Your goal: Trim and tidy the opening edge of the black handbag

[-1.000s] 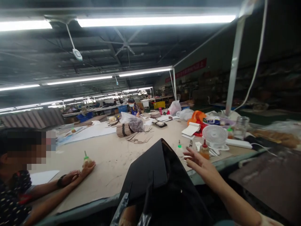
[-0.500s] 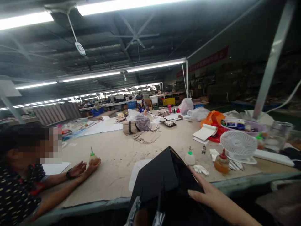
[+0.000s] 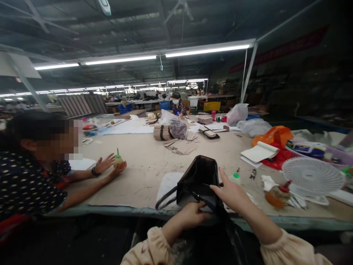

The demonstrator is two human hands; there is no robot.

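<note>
A black handbag (image 3: 204,167) stands tilted at the table's near edge, its mouth turned toward me so the dark inside shows. One strap loops out at its left, and another strap (image 3: 234,235) hangs down at the right. My right hand (image 3: 231,191) grips the right wall, thumb at the mouth and fingers along the outer side. At the near rim my left hand (image 3: 191,213) is closed on the bag, with its fingertips slightly blurred. Under the bag lies a white sheet (image 3: 168,184).
To the left, a co-worker's hands (image 3: 110,167) are around a green-capped bottle (image 3: 118,159). On the right are pliers (image 3: 253,174), a red-topped glue bottle (image 3: 277,197) and a white fan (image 3: 313,176). Stacked pieces (image 3: 162,133) lie farther back.
The bag has tipped from showing its flat black side to showing its open mouth. My left hand has come into view at the rim. The camera view has shifted.
</note>
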